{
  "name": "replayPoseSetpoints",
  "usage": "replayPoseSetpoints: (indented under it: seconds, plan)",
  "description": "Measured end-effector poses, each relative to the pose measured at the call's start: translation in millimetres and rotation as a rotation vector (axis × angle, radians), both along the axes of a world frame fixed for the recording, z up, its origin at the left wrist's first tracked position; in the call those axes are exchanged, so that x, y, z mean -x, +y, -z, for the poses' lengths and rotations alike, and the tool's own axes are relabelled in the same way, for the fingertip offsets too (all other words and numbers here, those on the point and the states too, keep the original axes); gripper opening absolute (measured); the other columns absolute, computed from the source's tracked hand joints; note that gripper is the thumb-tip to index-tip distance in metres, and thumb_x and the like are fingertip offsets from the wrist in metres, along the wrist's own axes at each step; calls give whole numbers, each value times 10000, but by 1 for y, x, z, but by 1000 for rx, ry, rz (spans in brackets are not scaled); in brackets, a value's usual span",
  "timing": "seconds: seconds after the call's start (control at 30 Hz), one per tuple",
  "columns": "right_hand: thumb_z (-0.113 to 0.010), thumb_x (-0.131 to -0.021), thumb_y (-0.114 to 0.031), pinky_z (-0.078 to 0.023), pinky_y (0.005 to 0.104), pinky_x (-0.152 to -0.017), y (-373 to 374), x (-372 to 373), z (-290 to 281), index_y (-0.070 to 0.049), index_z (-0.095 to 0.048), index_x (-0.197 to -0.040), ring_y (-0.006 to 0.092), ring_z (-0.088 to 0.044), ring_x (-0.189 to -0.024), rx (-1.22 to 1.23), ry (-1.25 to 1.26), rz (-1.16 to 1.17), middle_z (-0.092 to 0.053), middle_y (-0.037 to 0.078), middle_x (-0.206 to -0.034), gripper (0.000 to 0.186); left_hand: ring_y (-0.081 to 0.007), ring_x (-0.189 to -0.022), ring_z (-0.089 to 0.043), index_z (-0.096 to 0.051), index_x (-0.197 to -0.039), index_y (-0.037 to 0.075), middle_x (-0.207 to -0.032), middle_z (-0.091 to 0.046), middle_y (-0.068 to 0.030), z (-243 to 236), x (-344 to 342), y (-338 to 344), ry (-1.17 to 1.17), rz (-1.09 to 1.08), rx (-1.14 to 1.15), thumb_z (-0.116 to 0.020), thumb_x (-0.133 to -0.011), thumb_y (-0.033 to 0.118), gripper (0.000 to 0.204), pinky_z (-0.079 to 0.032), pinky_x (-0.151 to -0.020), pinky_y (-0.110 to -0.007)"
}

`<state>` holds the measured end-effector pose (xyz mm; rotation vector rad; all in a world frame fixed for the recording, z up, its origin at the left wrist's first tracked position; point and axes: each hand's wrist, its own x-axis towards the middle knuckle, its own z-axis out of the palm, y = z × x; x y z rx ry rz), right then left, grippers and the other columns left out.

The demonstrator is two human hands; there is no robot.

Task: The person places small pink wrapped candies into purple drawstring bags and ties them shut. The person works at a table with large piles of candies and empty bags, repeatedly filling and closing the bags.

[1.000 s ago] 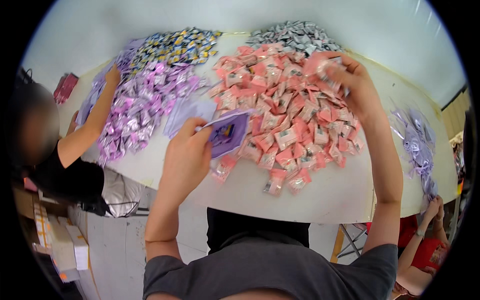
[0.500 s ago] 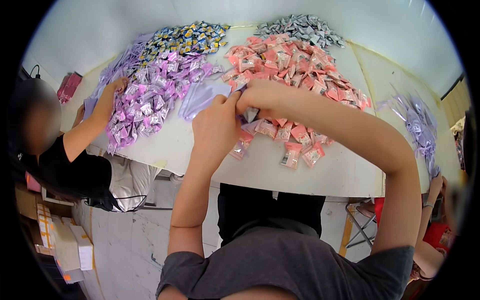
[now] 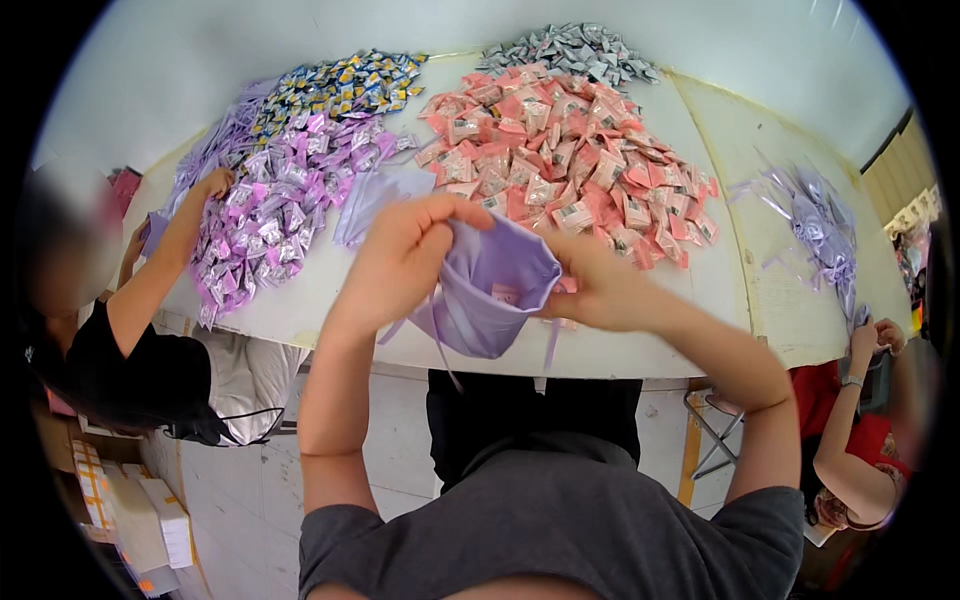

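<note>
Between my hands hangs a lilac satin drawstring pouch (image 3: 480, 325), its mouth spread wide and its thin ribbons dangling below. My left hand (image 3: 402, 258) pinches the rim on one side. On the other side my right hand (image 3: 605, 285) grips the rim, its fingertips partly hidden. A bit of pink shows low inside the mouth; I cannot tell what it is. Just beyond the pouch lies a heap of pink packets (image 3: 560, 150). Flat lilac pouches (image 3: 375, 200) lie beyond my left hand.
Purple packets (image 3: 270, 210), blue-and-yellow packets (image 3: 345, 85) and grey packets (image 3: 570, 52) are heaped on the white table (image 3: 710, 300). Ribboned pouches (image 3: 820, 230) lie at the right. Co-workers sit at left (image 3: 130, 370) and right (image 3: 850, 450). Cartons (image 3: 140, 510) stand on the floor at left.
My hands have come nearer and spread apart. The pouch now hangs with its mouth open between them. Loose pink packets in front of the heap are now mostly hidden behind the pouch and hands.
</note>
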<state>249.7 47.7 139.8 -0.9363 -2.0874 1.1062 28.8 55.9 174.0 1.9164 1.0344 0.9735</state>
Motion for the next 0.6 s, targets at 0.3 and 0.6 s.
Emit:
replayPoseSetpoints:
  seconds: [0.3,0.6]
  plan:
    - [-572,-849,-140,-361,356,-500,-9,-7,42,-19,-594,-841,265,-477,-509,-276,-31,456,-509,130,-583,123,-32,-516,-301,-553,-1101,40,-550,-375,65,44,-7,-25,110,-195,53,-449,-931,142,224,-234,-471,-217]
    - [-520,-896,-294,-204,252,-360,-78,-88,18,-63,-417,-585,84,-259,-356,397,1016,246,-295,-42,-419,401,-64,-462,-445,-648,-768,-10,-535,-529,-34,47,38,-72,-202,-98,-180,-675,-722,-6,54,-308,-416,-212]
